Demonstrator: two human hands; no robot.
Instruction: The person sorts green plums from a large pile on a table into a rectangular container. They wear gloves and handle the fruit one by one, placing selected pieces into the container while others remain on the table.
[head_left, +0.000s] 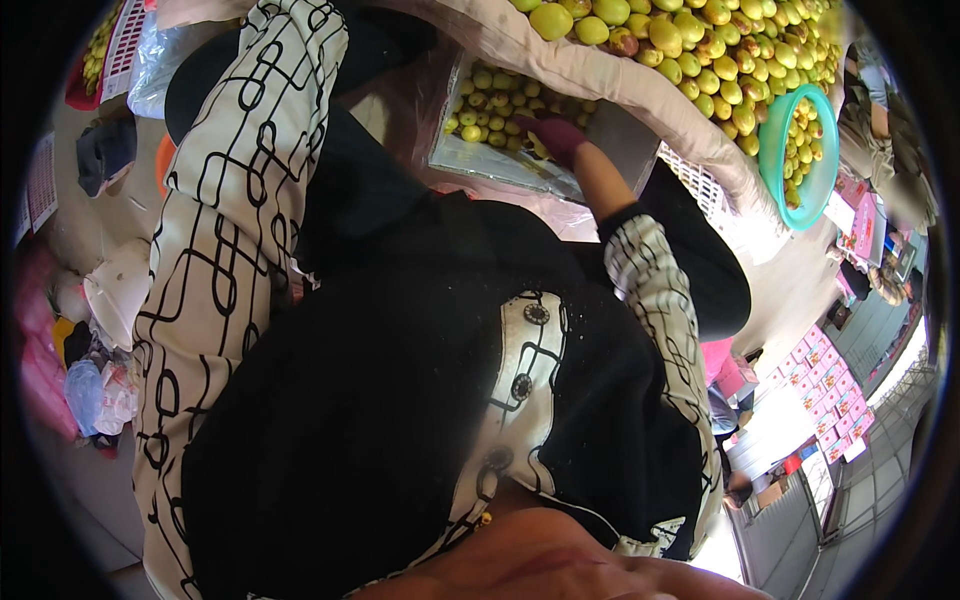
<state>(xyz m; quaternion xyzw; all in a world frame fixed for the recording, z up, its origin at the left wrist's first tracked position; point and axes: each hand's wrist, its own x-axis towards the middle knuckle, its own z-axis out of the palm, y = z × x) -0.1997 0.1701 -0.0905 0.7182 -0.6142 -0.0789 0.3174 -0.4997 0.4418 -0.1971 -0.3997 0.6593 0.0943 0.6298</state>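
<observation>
My right hand, in a dark maroon glove, reaches into a lined box in front of me. Its fingers touch or hover just over small yellow-green fruits, which look like jujubes and cover the box's far part. Whether a fruit is between the fingers cannot be told. My left hand is out of view; its patterned sleeve runs up past the top left edge. Beyond the box, a large heap of similar fruits, some with reddish-brown patches, lies behind a cloth-covered rim. A turquoise plastic basin holding fruits rests at the heap's right side.
A white plastic crate stands below the heap's rim. On the left are another crate, a plastic bag, a white container and mixed bags. Pink printed boxes are stacked at right, with other people near the right edge.
</observation>
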